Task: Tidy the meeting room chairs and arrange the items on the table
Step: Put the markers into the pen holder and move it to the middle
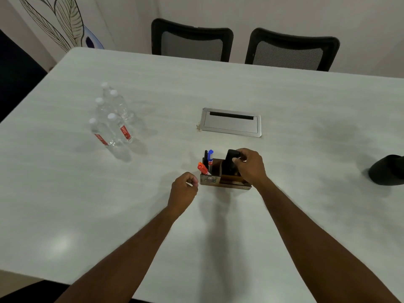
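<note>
Gripping a black device [230, 164] in my right hand [250, 166], I see it standing in the wooden organizer [225, 183] on the table [284, 95]. My left hand [184, 189] sits curled, empty, just beside. Markers [207, 161] fill the left compartment; water bottles [111, 121] stand well left, cable hatch [231, 124] beyond.

Right hand [250, 168] grips black object [230, 164] in wooden organizer [227, 185].

Right hand [249, 166] covers the right side of the black device [230, 159], whose lower end is sunk out of sight in the wooden organizer [225, 182]. Left hand [184, 189] is curled and blurred; can't tell if it pinches anything. Dark object [388, 170] is cut by the right edge, and the far chairs [192, 40] are hidden below their backrests by the table [284, 88].
</note>
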`<state>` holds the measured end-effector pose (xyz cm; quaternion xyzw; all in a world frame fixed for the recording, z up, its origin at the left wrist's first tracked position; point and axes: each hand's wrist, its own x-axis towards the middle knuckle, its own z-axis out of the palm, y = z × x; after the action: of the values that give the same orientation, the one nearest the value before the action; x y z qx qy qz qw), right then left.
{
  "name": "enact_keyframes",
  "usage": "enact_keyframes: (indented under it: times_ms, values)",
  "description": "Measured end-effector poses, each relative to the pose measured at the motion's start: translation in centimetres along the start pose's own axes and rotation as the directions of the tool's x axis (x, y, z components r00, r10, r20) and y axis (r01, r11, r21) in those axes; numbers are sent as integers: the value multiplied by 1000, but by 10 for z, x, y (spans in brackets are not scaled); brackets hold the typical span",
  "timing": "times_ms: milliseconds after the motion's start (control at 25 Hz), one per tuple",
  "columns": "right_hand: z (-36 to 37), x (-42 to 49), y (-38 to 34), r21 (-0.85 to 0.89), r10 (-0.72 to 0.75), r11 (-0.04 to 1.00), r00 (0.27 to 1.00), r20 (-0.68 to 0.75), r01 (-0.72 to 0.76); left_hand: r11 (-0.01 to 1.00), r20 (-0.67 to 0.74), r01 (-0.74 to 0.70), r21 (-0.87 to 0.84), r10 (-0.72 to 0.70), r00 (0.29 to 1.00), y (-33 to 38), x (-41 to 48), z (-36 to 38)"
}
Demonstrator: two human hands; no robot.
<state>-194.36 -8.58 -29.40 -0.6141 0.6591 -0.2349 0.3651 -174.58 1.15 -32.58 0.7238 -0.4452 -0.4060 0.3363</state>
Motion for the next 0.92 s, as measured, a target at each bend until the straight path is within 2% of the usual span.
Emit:
enact_keyframes:
  times_ms: [80,200,320,440,640,800,920]
  values:
    - [-3,-1,9,-215,-59,975,998,1,58,1000,14,10,-2,-10,1000,-3,1,4]
    - [-10,-6,23,-530,-42,838,983,176,131,999,41,29,28,-30,999,-7,1,12]
    - [-9,-14,36,-663,2,721,956,293,202,998,63,54,32,-56,996,-12,-1,17]
    - [-6,-20,44,-607,-17,773,963,270,184,996,72,72,44,-75,995,-15,-1,16]
    - [20,-21,30,-410,27,910,976,214,64,991,48,134,26,-135,990,-21,10,8]
    - [69,-18,-6,-179,87,982,989,119,-65,991,-9,135,-23,-136,991,-19,23,-3]
    - [104,-8,-38,14,184,983,981,62,-185,993,-68,120,-19,-121,990,-14,41,-17]
